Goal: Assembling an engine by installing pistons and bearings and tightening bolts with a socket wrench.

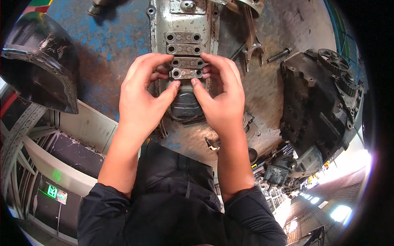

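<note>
Several metal bearing caps, each with a bolt hole at either end, lie in a row on a silvery engine cover (160,24). My left hand (144,88) pinches the left ends of the two nearest bearing caps (188,74), index finger at the far side and thumb at the near side. From the right, my right hand (221,88) grips the same pair in a matching way. Beyond my fingertips sit two more bearing caps (183,44), untouched by either hand. A black oil filler cap (186,104) is just below my thumbs. The undersides of the gripped caps are hidden.
The worn blue-brown workbench (102,53) bears a wrench (253,41) and a bolt (279,55) to the right. A large dark engine part with toothed pulleys (316,102) stands farther right. A black curved casing (41,57) is at the left.
</note>
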`<action>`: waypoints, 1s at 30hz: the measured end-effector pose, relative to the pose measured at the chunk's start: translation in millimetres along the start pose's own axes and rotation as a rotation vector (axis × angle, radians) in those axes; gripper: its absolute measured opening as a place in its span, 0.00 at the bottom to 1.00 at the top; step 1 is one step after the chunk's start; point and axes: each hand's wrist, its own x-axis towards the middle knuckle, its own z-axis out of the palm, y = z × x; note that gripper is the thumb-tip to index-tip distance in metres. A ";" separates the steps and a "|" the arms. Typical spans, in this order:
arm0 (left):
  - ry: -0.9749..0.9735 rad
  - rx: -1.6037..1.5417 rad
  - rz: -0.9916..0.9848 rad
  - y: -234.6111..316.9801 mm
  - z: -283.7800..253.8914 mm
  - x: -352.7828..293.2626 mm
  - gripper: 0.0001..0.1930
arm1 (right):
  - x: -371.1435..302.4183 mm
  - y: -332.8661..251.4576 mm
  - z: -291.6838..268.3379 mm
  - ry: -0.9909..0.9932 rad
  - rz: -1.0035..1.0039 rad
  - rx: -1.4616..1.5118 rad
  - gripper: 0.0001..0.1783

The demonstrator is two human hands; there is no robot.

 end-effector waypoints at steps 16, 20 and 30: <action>-0.019 0.057 -0.032 -6.7 -1.4 -17.0 0.24 | -19.4 3.9 -5.5 -0.026 -0.011 0.063 0.35; -0.026 0.043 -0.064 -9.7 -2.6 -18.7 0.19 | -24.1 8.6 -4.1 0.007 -0.004 0.108 0.33; 0.048 0.048 0.034 -13.3 2.3 -19.1 0.14 | -24.1 8.4 -6.3 0.073 0.025 0.096 0.22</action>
